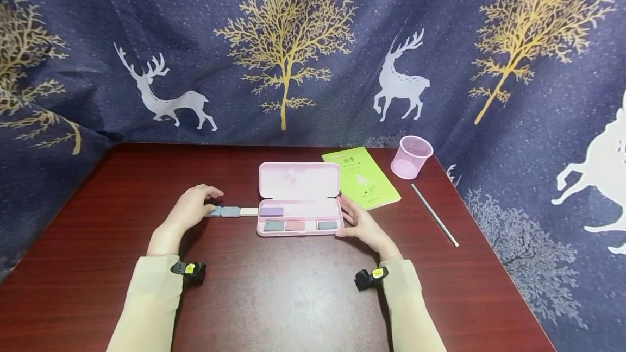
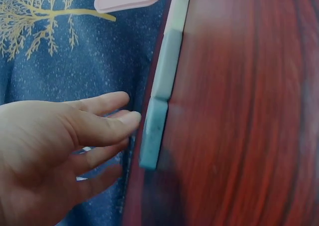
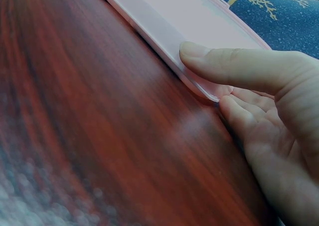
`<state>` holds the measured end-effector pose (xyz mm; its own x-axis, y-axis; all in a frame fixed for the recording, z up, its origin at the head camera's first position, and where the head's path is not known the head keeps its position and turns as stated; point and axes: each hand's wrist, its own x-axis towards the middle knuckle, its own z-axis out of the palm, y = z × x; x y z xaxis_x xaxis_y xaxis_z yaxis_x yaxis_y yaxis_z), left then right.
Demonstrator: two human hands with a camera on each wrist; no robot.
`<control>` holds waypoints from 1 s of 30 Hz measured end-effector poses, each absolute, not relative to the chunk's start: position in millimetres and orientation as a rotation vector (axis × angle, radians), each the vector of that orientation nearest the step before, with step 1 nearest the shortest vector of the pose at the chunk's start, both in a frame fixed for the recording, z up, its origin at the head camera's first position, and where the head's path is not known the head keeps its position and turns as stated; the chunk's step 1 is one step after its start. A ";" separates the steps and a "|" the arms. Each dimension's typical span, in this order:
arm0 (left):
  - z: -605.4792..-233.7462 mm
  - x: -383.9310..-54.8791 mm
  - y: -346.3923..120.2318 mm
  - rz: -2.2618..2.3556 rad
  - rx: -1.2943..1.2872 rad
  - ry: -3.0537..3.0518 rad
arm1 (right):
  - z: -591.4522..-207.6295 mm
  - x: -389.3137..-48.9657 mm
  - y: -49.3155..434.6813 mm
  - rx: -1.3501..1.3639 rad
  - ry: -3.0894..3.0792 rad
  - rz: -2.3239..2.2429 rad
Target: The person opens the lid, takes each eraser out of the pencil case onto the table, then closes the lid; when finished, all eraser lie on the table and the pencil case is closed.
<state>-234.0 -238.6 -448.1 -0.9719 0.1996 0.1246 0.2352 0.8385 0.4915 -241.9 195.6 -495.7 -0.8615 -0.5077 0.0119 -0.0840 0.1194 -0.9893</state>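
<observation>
In the left wrist view, the left hand (image 2: 50,148), relaxed and gripping nothing, has its thumb tip just beside a blue rectangular block (image 2: 155,133), contact unclear, at the end of a row with a grey block (image 2: 168,66) and a white block (image 2: 179,9); light, level fingertip pressure should keep them aligned. In the right wrist view, the right hand (image 3: 271,104) grips the open pink hinged pencil case (image 3: 154,26) by its end, thumb over the rim, which should prevent sliding. In the head view, its rear compartment (image 1: 305,209) holds a purple block (image 1: 271,212), the front-left compartment (image 1: 311,226) a green-grey block (image 1: 274,226) and a pink block (image 1: 295,225), the front-right compartment (image 1: 329,219) another green-grey block (image 1: 327,226).
</observation>
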 end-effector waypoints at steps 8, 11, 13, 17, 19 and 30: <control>-445.3 -237.0 -222.3 -0.850 -0.389 -2.871 | -497.1 -243.6 195.6 -0.581 2.074 -1.797; -445.1 -237.5 -215.7 -0.854 -0.385 -2.858 | -497.0 -243.5 195.8 -0.581 2.079 -1.793; -444.9 -237.2 -210.3 -0.868 -0.385 -2.853 | -496.9 -243.4 195.8 -0.581 2.079 -1.792; -444.9 -236.9 -198.9 -0.890 -0.405 -2.856 | -495.4 -242.5 195.7 -0.581 2.077 -1.796; -445.0 -236.6 -193.1 -0.894 -0.420 -2.857 | -494.6 -242.1 195.6 -0.581 2.078 -1.796; -447.3 -237.6 -163.8 -0.912 -0.464 -2.854 | -496.6 -241.4 195.8 -0.567 2.074 -1.801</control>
<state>-237.6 -163.8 -447.3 -0.9473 0.2543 0.1946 0.3200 0.7731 0.5477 -241.4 195.8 -496.6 -0.8643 -0.5029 0.0076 -0.0782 0.1195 -0.9898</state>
